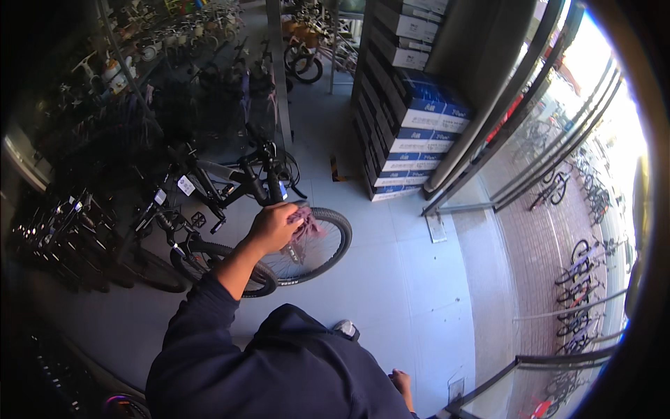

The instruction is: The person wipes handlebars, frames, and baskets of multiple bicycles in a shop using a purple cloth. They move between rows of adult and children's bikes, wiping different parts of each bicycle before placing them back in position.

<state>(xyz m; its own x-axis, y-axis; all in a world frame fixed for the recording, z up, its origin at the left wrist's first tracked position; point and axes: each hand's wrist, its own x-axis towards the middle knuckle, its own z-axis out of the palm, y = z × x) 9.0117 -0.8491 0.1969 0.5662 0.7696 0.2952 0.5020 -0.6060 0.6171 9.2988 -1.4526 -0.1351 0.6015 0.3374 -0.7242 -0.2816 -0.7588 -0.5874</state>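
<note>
My left hand [273, 227] is closed around a crumpled dusty-purple cloth [307, 222]. It reaches out at the front of a black bicycle [255, 183], just above the front tyre [347, 241]. The cloth hangs over the upper part of that wheel, beside the fork; whether it presses on the tyre I cannot tell. Low at the right of my body, my right hand [401, 380] hangs with its fingers curled and nothing visible in it. Most of that forearm is hidden by my dark jacket.
More black bicycles [157, 216] stand close together at the left, one wheel overlapping the nearest bicycle. Blue-and-white cartons [426, 140] are stacked beyond the wheel. Glass doors [488, 202] border the right side, with parked bicycles [579, 293] on the paving outside.
</note>
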